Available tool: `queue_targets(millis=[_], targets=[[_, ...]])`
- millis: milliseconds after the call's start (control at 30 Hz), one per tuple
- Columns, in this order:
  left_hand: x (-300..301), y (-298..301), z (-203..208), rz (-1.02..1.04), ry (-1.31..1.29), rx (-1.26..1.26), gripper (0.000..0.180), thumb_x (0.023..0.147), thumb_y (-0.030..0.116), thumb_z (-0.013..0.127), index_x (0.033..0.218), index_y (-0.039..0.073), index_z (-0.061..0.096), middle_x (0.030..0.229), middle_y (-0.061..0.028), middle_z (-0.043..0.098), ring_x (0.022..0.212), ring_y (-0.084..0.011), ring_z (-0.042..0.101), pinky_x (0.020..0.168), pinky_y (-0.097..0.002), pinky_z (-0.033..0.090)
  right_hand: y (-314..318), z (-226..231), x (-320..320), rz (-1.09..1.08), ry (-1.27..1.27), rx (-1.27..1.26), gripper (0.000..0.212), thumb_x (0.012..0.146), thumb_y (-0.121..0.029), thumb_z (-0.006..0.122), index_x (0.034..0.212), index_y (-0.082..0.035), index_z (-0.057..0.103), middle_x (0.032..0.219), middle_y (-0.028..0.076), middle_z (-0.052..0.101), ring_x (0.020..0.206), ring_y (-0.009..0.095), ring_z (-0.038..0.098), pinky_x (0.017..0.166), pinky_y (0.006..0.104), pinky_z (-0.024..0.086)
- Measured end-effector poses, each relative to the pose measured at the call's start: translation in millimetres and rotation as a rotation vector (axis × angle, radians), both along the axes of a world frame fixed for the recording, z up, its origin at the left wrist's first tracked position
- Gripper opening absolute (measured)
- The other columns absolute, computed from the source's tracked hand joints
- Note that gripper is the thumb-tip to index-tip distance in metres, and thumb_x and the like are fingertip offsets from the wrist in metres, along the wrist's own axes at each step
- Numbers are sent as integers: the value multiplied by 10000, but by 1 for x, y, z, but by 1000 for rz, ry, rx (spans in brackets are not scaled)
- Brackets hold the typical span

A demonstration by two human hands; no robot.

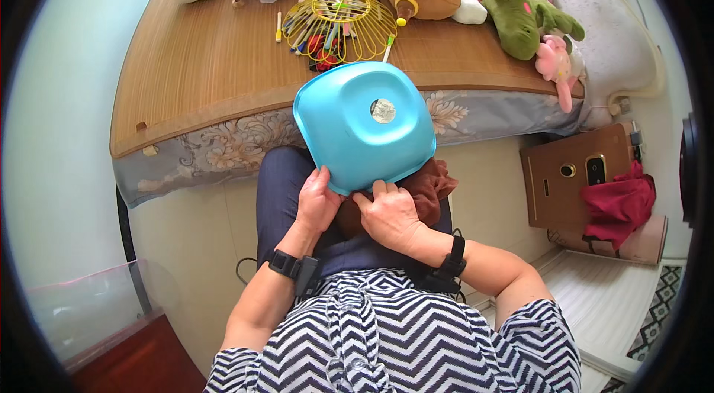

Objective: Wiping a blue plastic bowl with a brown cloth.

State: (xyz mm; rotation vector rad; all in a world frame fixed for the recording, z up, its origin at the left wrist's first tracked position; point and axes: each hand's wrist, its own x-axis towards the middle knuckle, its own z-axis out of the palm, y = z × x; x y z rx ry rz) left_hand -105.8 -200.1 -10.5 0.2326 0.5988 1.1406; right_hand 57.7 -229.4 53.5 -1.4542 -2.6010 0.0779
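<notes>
A light blue plastic basin [342, 121] is tipped up over my knees, its underside toward me with a round silvery sticker on it. My left hand [318, 201] grips the basin's rim at the lower left, thumb on the outside. At the bottom edge, my right hand [389, 213] has its fingers curled at the rim, close to the left hand. A brown cloth [428, 192] lies bunched on my lap, under and beyond the right hand. Whether the right fingers also pinch some cloth cannot be made out. The basin hides its own inside.
Ahead is a bed with a brown mat [201, 73]. On it lie a yellow wire basket [342, 14] over several pens and several plush toys, including a green one [513, 21]. At the right stands a brown safe [550, 177] with a dark red cloth [621, 203] over its corner.
</notes>
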Motion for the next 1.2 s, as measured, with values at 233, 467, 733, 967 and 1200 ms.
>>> queue_targets(millis=[233,467,733,967,1200], targets=[[-1,-2,-1,-10,0,80,354,1045,255,376,1329,56,443,1312,-97,545,1176,-249,553,970,-431,460,1,3,8,-47,65,-6,193,728,-181,626,895,-151,718,791,128,551,706,279,589,587,373,486],[1,2,-2,-12,13,134,354,1041,252,389,1332,58,448,1320,-91,547,1195,-252,547,993,-448,453,3,15,25,-173,122,-98,230,700,-211,668,921,-204,727,836,142,559,735,316,613,626,408,532],[-7,8,-8,17,15,84,348,1043,246,386,1315,41,458,1296,-95,557,1179,-248,553,987,-441,458,38,17,85,-589,159,-221,191,813,-283,608,906,-165,726,883,160,576,809,359,623,700,465,528],[-12,10,-5,47,7,49,458,1049,364,317,1363,51,428,1363,-100,520,1248,-270,505,1058,-452,399,65,-26,167,-754,562,-176,281,818,-190,570,1039,-78,703,969,202,668,894,343,655,803,404,532],[-9,11,-3,26,36,-19,500,1043,426,302,1384,77,408,1367,-87,515,1222,-262,534,983,-461,465,61,-30,132,-627,685,-382,310,838,-179,559,1098,-55,676,990,214,673,883,350,658,826,379,529]])
